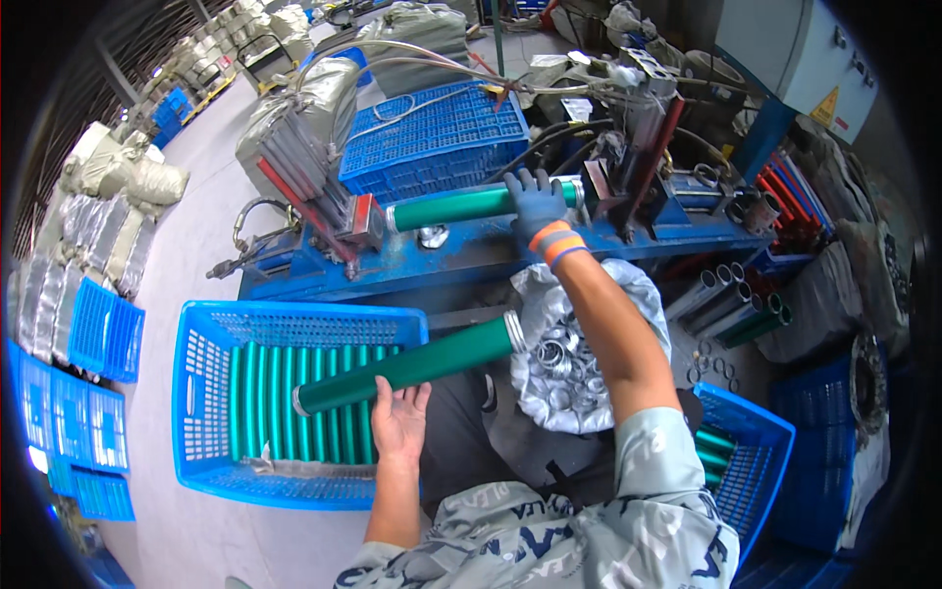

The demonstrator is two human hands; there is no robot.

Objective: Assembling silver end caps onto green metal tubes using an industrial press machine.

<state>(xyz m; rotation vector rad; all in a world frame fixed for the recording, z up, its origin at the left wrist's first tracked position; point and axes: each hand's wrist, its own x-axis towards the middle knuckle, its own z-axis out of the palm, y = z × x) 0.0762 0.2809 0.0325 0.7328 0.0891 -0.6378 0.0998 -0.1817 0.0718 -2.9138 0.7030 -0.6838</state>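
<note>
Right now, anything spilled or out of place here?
Loose silvery metal rings lie on the grey floor, right of the open silvery-white sack holding similar ones, so they may have spilled. Hands also mismatch: right hand gloved, left hand bare.

From afar, I find passage over pale grey floor (162, 324) at nine o'clock; a shiny green metal tube (422, 368) bars seven, a red-and-silver metal column (302, 169) ten.

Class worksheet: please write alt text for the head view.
A person's bare left hand holds a green tube; the gloved right hand touches another tube on a blue machine. Nearby: a basket of tubes, a sack of rings.
</note>
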